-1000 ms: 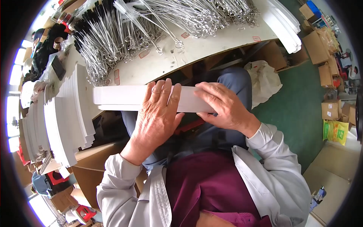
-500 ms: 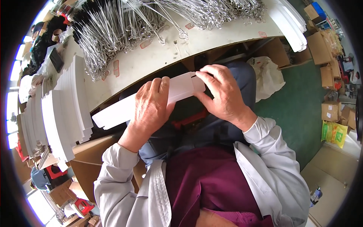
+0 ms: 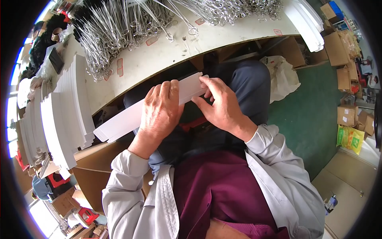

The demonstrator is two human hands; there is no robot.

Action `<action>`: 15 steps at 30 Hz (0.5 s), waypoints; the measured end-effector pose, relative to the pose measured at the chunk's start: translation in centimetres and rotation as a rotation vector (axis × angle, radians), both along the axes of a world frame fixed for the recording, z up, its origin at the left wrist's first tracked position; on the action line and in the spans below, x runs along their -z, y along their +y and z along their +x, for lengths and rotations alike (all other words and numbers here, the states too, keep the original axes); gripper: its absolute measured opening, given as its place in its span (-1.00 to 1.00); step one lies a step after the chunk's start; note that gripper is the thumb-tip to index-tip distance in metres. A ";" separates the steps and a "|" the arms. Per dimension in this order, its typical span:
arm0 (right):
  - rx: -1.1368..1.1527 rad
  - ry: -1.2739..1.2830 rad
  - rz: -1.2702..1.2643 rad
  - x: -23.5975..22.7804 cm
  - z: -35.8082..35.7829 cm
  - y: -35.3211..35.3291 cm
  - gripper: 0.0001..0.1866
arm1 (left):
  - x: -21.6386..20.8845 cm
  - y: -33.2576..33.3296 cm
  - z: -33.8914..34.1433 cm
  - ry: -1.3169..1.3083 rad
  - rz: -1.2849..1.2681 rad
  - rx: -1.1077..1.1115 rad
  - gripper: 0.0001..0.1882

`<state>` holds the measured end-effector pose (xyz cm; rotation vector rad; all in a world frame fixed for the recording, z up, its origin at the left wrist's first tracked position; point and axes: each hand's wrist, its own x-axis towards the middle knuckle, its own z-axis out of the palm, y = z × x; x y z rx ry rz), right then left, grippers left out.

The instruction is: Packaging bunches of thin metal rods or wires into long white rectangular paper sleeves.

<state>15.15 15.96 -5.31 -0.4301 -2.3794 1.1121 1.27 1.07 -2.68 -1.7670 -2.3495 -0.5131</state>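
Observation:
A long, narrow white carton [image 3: 123, 120] slants over my lap, its right end higher than its left. My left hand [image 3: 161, 109] is closed around its middle, with the back of the hand facing up. At the carton's right end, my right hand [image 3: 221, 101] has its curled fingers against the end edge and its thumb at the lower side. The fingers partly cover that end, so I cannot tell how its flap lies. Beyond the carton, many twisted-wire brushes [image 3: 115, 32] with looped ends and dark bristles lie piled on the white table [image 3: 159, 59].
Flat white cartons stand stacked at the left [image 3: 59, 123], and more white cartons [image 3: 304, 24] lie at the table's far right. A whitish plastic bag [image 3: 280, 79] rests on the green floor. Cardboard boxes [image 3: 346, 115] and a yellow-green packet [image 3: 350, 139] stand farther right.
My right hand has moved left and in against the carton's end, and the end flap that stuck out there no longer shows. The carton has tilted slightly, its left end lower.

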 end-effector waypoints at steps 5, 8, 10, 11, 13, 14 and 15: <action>0.001 -0.005 -0.248 0.6 -0.1 0.2 -0.59 | 0.6 -0.6 0.3 -0.047 -0.004 0.005 -0.35; -0.024 -0.028 -0.342 0.7 -0.4 0.3 -0.64 | 1.2 -0.9 0.4 -0.069 -0.022 -0.005 -0.32; -0.037 -0.064 -0.428 0.4 -0.5 0.4 -0.65 | 1.5 -1.0 0.5 -0.088 -0.034 -0.010 -0.31; -0.052 -0.100 -0.514 0.1 -0.5 0.5 -0.65 | 1.6 -1.1 0.5 -0.110 -0.066 -0.025 -0.26; -0.067 -0.137 -0.601 0.3 -0.6 0.8 -0.66 | 1.7 -1.2 0.4 -0.133 -0.099 -0.040 -0.20; -0.080 -0.130 -0.618 0.7 -0.7 1.0 -0.66 | 1.7 -1.3 0.4 -0.135 -0.090 -0.022 -0.21; -0.093 -0.123 -0.635 0.8 -0.7 1.1 -0.67 | 1.7 -1.3 0.3 -0.138 -0.081 -0.004 -0.21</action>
